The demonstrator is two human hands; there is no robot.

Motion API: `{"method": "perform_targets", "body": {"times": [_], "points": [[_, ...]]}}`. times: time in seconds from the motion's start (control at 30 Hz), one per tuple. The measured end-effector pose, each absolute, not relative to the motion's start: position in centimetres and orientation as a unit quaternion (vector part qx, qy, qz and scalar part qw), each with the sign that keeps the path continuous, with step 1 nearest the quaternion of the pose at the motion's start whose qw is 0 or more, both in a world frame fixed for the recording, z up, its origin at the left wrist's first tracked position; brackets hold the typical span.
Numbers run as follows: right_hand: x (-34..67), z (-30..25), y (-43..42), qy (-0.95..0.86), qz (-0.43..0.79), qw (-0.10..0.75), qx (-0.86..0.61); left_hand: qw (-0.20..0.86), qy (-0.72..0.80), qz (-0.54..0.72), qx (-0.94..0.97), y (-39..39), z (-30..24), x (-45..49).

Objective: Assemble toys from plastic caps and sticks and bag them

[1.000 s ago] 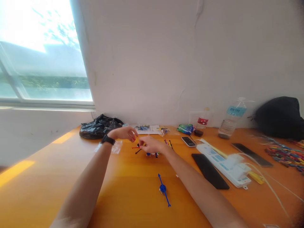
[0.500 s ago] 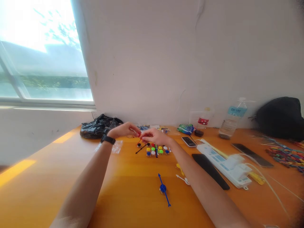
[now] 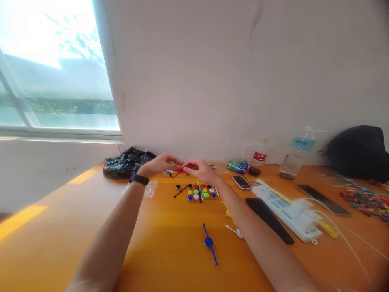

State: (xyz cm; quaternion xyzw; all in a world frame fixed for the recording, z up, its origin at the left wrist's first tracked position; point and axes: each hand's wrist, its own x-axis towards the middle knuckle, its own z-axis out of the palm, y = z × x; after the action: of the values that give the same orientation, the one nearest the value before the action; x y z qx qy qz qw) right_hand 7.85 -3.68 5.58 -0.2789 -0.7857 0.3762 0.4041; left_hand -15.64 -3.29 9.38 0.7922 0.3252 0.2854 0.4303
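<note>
Both hands meet above the far part of the table. My left hand [image 3: 162,164], with a black band on its wrist, pinches a thin red arrow-shaped piece [image 3: 176,174]. The fingertips of my right hand [image 3: 201,170] close on the same piece from the other side, hiding its middle. Below the hands lie several round coloured pieces [image 3: 196,196] in a cluster, with a black arrow [image 3: 180,192] at their left. Nearer to me rests a blue arrow spinner [image 3: 208,242]. A white arrow spinner [image 3: 234,230] and a yellow one [image 3: 228,213] lie beside my right forearm.
A black plastic bag [image 3: 127,163] sits at the far left. On the right are a white power strip [image 3: 281,209] with cables, a dark flat slab [image 3: 269,220], a phone [image 3: 323,198], a water bottle [image 3: 293,160], a black bag [image 3: 358,152] and a multicoloured pile [image 3: 366,200].
Both hands have risen slightly and come closer together. The red arrow piece has moved up with them, uncovering more of the round pieces below.
</note>
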Motion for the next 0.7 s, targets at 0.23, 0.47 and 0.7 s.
{"method": "perform_targets", "body": {"times": [0.23, 0.47, 0.7], "points": [[8.1, 5.9, -3.5, -0.783, 0.325, 0.425, -0.319, 0.426, 0.345, 0.298, 0.782, -3.5, 9.5, -15.4], [8.4, 6.2, -3.8, -0.784, 0.323, 0.416, -0.329, 0.389, 0.356, 0.301, 0.794, -3.7, 9.8, -15.4], [8.1, 6.6, -4.2, -0.812, 0.241, 0.404, -0.346, 0.391, 0.342, 0.311, 0.796, -3.5, 9.5, -14.8]]}}
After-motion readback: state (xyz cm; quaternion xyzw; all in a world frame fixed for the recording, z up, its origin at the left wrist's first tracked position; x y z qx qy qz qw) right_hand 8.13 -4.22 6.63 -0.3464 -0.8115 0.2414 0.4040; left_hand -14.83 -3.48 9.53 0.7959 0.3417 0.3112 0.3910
